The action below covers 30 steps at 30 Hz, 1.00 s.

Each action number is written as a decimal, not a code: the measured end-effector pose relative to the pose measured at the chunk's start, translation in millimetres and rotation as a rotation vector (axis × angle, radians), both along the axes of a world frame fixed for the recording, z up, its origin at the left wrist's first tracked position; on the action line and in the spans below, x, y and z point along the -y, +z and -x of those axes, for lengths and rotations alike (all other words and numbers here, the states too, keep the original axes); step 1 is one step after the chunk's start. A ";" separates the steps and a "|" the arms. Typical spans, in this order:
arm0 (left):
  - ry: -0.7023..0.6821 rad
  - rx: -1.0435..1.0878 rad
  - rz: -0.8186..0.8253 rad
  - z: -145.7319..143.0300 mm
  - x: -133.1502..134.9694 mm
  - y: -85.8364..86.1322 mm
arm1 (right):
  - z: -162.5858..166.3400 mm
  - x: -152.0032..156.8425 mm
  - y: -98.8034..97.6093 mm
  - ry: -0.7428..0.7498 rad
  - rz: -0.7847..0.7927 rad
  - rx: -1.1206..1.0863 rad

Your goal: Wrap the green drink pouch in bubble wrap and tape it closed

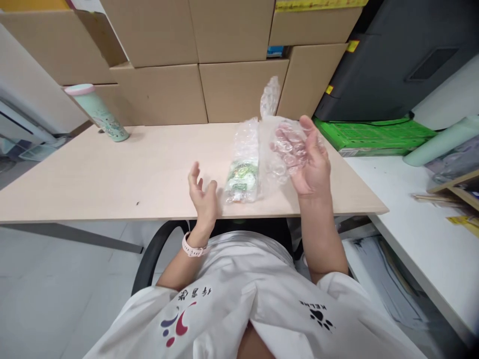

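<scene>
My right hand (312,162) is raised over the light wooden table (112,174), its fingers bent around a sheet of clear bubble wrap (279,134) that trails up and to the left. A small green-and-white packet (242,180), partly rolled in the same wrap, lies on the table near the front edge. Just left of that packet hovers my left hand (202,194), fingers apart and holding nothing. A pale watch band sits on its wrist.
A mint green bottle (99,112) with a pink lid stands at the table's back left. Cardboard boxes (202,60) are stacked along the back. A green crate (370,135) and a dark case sit to the right, beside a white side table (430,234).
</scene>
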<state>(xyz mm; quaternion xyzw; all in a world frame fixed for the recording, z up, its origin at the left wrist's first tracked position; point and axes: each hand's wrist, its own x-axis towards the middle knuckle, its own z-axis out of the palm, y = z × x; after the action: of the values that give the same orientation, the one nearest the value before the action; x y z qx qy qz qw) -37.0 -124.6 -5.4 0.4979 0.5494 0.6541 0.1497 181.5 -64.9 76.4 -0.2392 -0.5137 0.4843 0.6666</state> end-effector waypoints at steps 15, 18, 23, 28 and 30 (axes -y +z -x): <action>-0.326 -0.770 0.038 -24.7 -11.1 25.2 | -32.0 15.8 9.0 -0.132 0.008 0.199; -0.175 -0.555 0.033 -0.5 -3.8 25.0 | -45.4 12.7 4.3 -0.239 -0.014 0.336; 0.053 -0.528 0.144 35.8 12.7 5.8 | -84.8 -0.1 -17.4 -0.362 -0.045 0.124; 0.043 -0.698 0.080 28.2 22.9 -1.5 | -98.5 8.7 -28.1 -1.099 -0.192 0.521; -0.060 -0.734 0.063 15.1 22.6 1.9 | -79.4 21.4 -29.9 -1.255 -0.256 0.815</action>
<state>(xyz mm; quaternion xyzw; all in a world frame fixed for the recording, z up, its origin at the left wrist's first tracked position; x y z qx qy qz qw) -52.1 -147.2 -3.5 0.7104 0.5716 0.4100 -0.0227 260.9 -86.3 46.5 -0.5671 -0.5391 -0.1759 0.5973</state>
